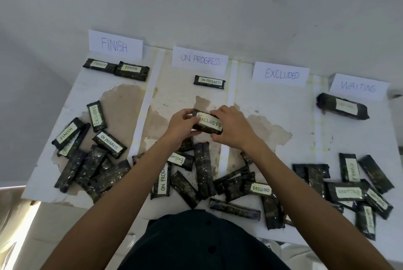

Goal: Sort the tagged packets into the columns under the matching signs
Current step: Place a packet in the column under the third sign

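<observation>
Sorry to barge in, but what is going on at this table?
A person grips a dark plastic-wrapped packet tagged EXCLUDED with the left hand and right hand, above the white table. Two sorted packets lie under the FINISH paper sign, one under the ON PROGRESS sign and one under the WAITING sign. None lies just below the EXCLUDED sign yet. Many unsorted packets are heaped along the near edge.

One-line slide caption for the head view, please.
Mid-sort: left hand and right hand hold an EXCLUDED packet over the ON PROGRESS column, left of the EXCLUDED sign.
</observation>
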`<state>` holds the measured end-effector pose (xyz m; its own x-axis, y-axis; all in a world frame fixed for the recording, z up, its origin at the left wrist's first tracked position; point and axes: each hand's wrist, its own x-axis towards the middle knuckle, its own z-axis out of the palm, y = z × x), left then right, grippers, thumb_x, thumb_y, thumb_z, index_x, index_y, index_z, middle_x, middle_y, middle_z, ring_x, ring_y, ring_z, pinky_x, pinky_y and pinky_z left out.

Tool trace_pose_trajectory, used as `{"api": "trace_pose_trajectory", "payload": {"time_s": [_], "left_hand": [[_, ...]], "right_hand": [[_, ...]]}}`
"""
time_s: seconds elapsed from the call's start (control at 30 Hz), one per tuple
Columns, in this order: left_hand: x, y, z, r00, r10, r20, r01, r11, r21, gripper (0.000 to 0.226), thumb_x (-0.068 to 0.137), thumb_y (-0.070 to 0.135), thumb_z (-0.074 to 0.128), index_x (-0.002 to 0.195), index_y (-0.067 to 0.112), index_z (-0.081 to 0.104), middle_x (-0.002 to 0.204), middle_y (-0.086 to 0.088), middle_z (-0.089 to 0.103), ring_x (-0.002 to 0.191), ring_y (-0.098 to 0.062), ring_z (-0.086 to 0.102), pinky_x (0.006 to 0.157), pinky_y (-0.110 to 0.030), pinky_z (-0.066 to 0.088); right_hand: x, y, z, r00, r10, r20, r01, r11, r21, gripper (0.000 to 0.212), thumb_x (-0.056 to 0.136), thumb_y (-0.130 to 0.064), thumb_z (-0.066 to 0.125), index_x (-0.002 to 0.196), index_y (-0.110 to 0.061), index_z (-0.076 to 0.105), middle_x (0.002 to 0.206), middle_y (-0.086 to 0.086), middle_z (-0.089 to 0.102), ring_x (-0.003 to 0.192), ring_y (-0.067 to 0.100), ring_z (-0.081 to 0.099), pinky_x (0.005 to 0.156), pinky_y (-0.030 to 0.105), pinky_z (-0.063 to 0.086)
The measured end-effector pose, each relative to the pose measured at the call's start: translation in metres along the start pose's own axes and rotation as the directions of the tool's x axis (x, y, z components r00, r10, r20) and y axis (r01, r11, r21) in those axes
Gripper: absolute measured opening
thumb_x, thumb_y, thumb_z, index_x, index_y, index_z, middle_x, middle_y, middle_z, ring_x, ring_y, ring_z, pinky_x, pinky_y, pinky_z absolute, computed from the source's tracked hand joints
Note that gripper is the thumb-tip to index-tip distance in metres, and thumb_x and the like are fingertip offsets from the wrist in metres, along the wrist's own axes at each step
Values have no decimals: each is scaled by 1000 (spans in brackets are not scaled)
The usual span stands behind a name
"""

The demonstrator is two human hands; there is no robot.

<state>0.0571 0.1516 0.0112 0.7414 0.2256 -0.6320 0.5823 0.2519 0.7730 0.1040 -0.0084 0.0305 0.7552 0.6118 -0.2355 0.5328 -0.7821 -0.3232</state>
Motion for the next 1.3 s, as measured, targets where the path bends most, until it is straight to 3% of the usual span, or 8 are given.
{"api": "trace_pose_trajectory", "payload": {"time_s": [0.2, 0.37, 0.5, 0.63, 0.73, 0.87, 1.13, 1.3], "left_hand": [[29, 16, 47, 994, 81, 79, -101, 955, 279, 37, 95, 20, 52, 131, 14, 49, 117, -6, 59, 101, -19, 62, 80, -28, 53], [65, 22, 71, 985, 140, 97, -170, 841, 513, 41, 91, 27, 54, 130, 21, 50, 97, 13, 61, 119, -24, 50, 97, -43, 47], [94, 27, 85, 977, 189, 102, -205, 677, 707, 46, 89, 33, 54, 133, 24, 47, 122, 4, 59, 113, -22, 54, 102, -48, 40], [117, 29, 98, 955, 247, 161, -277, 560, 781, 49, 92, 22, 53, 139, 15, 41, 138, -7, 47, 126, -26, 43, 106, -37, 33], [132, 28, 107, 943, 270, 193, -304, 467, 831, 52, 92, 18, 51, 142, 12, 37, 143, -11, 41, 135, -30, 31, 106, -40, 30], [141, 22, 116, 930, 284, 234, -335, 389, 858, 52, 91, 17, 52, 141, 12, 38, 139, -14, 43, 129, -32, 35, 100, -43, 38], [127, 18, 119, 911, 299, 285, -379, 328, 866, 51, 91, 16, 52, 141, 12, 38, 138, -15, 43, 130, -31, 34, 99, -42, 38], [95, 18, 119, 885, 343, 315, -432, 352, 830, 49, 91, 17, 52, 139, 12, 41, 134, -14, 48, 125, -32, 41, 100, -43, 40]], "right_hand": [[-1, 68, -10, 989, 148, 13, -147, 988, -54, 66, 76, -32, 67, 136, -18, 43, 125, 5, 50, 111, 26, 45, 88, 38, 41], [18, 124, -14, 971, 238, 24, -235, 968, -90, 61, 78, -25, 67, 134, -15, 44, 126, 8, 50, 110, 29, 47, 86, 39, 40], [46, 155, -15, 956, 292, 33, -287, 953, -100, 59, 80, -18, 63, 135, -14, 43, 127, 9, 49, 113, 30, 46, 88, 39, 38], [77, 175, -13, 950, 313, 21, -308, 944, -121, 55, 83, -14, 59, 136, -13, 42, 129, 10, 47, 114, 30, 45, 91, 39, 35], [94, 186, -8, 949, 316, 7, -312, 939, -146, 56, 84, -12, 58, 137, -13, 41, 130, 10, 47, 113, 31, 45, 92, 40, 35], [105, 193, 1, 949, 314, 32, -305, 938, -162, 55, 83, -9, 58, 135, -13, 41, 129, 11, 46, 113, 31, 45, 92, 41, 35], [92, 192, 11, 963, 269, 26, -268, 963, -38, 66, 82, -9, 59, 143, -11, 34, 140, 12, 41, 126, 30, 40, 105, 39, 30], [57, 171, 3, 979, 201, -39, -202, 979, -10, 62, 82, -6, 59, 140, -8, 38, 141, 15, 39, 131, 31, 36, 108, 38, 27]]}}
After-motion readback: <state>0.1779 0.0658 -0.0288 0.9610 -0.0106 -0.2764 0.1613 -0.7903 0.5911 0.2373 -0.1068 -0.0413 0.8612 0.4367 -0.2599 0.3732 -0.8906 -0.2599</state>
